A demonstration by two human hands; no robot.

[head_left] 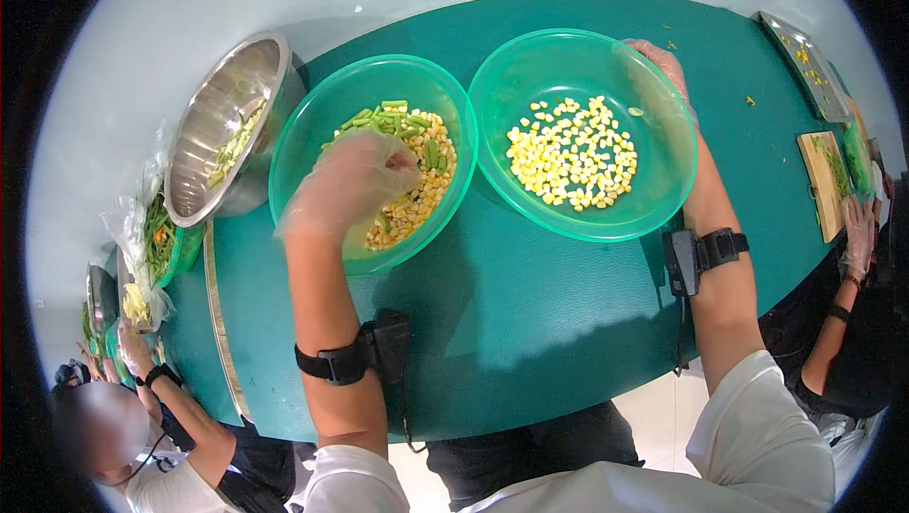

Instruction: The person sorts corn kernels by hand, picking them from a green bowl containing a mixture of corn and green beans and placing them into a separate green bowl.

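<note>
My left hand [348,183], in a thin clear glove, reaches into the left green plastic bowl [312,125], fingers bunched over a mix of corn kernels and cut green beans [421,167]; whether it pinches a piece is hidden. My right hand [663,72], also gloved, grips the far right rim of the right green bowl [653,191]. That bowl holds only yellow corn kernels [571,153]. Both bowls sit side by side on the teal table [530,314].
A steel bowl [227,129] with vegetable scraps tilts at the left. Bagged greens [156,238] lie beyond it. A wooden cutting board [826,181] and metal tray [805,63] are at the right, near another person's gloved hand [860,234]. A second person sits lower left.
</note>
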